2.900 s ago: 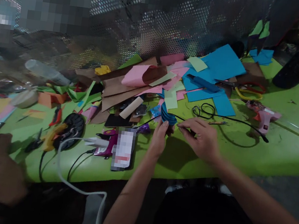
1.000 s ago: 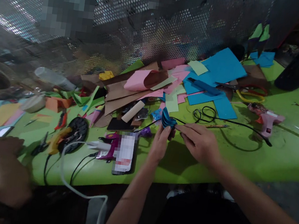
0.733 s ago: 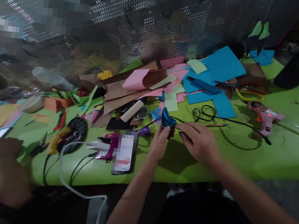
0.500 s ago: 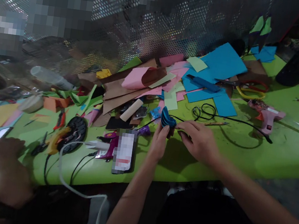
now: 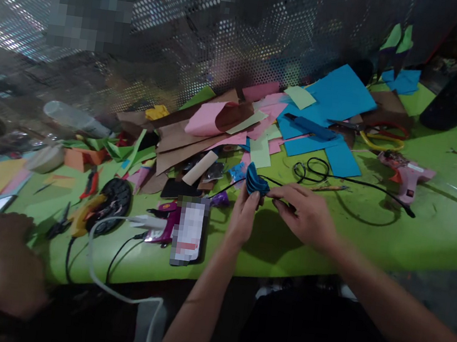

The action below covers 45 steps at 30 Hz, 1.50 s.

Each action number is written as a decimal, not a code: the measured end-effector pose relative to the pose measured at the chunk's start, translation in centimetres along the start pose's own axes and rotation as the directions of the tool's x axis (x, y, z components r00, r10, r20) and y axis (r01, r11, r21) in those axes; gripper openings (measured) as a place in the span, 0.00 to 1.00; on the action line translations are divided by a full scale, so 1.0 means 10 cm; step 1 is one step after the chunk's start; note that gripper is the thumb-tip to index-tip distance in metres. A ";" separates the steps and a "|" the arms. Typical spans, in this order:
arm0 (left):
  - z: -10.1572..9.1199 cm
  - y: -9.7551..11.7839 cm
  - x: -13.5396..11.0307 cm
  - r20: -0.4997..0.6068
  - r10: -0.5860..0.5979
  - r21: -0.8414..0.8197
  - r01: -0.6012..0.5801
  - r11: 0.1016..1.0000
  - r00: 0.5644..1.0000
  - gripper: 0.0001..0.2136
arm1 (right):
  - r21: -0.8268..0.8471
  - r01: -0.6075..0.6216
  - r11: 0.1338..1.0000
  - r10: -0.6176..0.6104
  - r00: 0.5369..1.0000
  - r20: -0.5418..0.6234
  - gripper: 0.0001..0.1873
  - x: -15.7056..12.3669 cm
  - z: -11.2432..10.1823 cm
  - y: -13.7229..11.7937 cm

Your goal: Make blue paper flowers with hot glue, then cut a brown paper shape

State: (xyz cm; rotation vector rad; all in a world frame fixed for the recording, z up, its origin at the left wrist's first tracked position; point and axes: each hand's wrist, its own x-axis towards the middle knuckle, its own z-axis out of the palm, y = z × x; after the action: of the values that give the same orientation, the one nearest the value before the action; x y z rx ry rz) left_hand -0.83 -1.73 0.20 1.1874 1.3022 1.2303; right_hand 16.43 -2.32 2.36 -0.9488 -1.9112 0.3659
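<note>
- Obliquely, the layered, curved blue paper piece juts above the left hand, clamped in its fingertips, narrow tip pointing away and leftward along its slanted long axis.
- Right hand: back upward, fingers curled just beside it; grip unclear.

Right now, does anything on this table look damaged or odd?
Yes, the pink glue gun on the right of the green table: its front end looks dark and crusted, as if old glue had built up.
</note>
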 end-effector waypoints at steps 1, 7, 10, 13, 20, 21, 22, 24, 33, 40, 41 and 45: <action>0.00 0.00 0.00 -0.004 0.002 -0.010 -0.003 1.000 1.000 0.20 | 0.013 -0.003 1.000 0.003 1.000 -0.021 0.11 0.00 -0.01 0.00; 0.01 0.00 0.00 0.004 0.006 -0.045 -0.005 0.999 1.000 0.20 | 0.006 -0.014 1.000 0.014 0.999 -0.051 0.12 0.00 -0.05 0.00; 0.00 0.00 0.00 0.005 0.004 -0.035 -0.004 0.999 1.000 0.21 | -0.001 -0.011 1.000 0.011 0.999 -0.038 0.13 0.00 -0.04 0.00; 0.00 0.00 0.00 -0.015 -0.007 -0.038 0.006 0.999 1.000 0.22 | -0.004 0.004 1.000 -0.004 0.999 -0.052 0.13 0.00 -0.04 0.00; 0.02 0.03 0.00 -0.036 0.003 -0.041 -0.004 0.999 0.999 0.21 | -0.046 0.003 0.999 -0.003 1.000 -0.015 0.14 -0.01 -0.03 0.00; 0.02 0.04 0.00 -0.040 0.008 -0.042 -0.009 0.999 0.999 0.21 | -0.050 0.001 0.999 -0.002 1.000 -0.015 0.14 -0.01 -0.03 0.00; 0.02 0.04 0.00 -0.041 0.013 -0.040 -0.015 0.999 0.999 0.21 | -0.050 0.002 0.999 -0.003 1.000 -0.019 0.14 -0.01 -0.03 0.00; 0.02 0.04 0.00 -0.040 0.022 -0.032 -0.023 0.999 0.999 0.21 | -0.047 0.012 0.999 -0.014 1.000 -0.027 0.13 -0.01 -0.03 0.00; 0.01 0.01 -0.02 -0.046 0.036 0.019 -0.036 0.999 0.998 0.25 | -0.090 0.035 0.995 -0.035 0.999 -0.001 0.14 -0.03 -0.02 0.02; -0.01 -0.01 -0.02 -0.033 0.059 0.027 -0.059 0.998 0.998 0.23 | -0.094 0.069 0.993 -0.066 0.997 0.029 0.13 -0.02 -0.03 0.02; -0.02 -0.01 -0.02 -0.026 0.070 0.028 -0.069 0.997 0.997 0.22 | -0.090 0.078 0.993 -0.076 0.997 0.031 0.13 -0.01 -0.03 0.02; -0.04 -0.04 -0.01 -0.011 0.061 0.030 -0.061 0.998 0.998 0.23 | -0.073 0.094 0.993 -0.092 0.995 0.030 0.12 -0.01 -0.03 0.02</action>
State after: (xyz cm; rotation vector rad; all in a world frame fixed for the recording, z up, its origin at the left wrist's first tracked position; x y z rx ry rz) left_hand -1.25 -1.87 -0.15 1.2502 1.3054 1.2679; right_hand 16.83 -2.31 2.37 -0.9034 -1.9974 0.2556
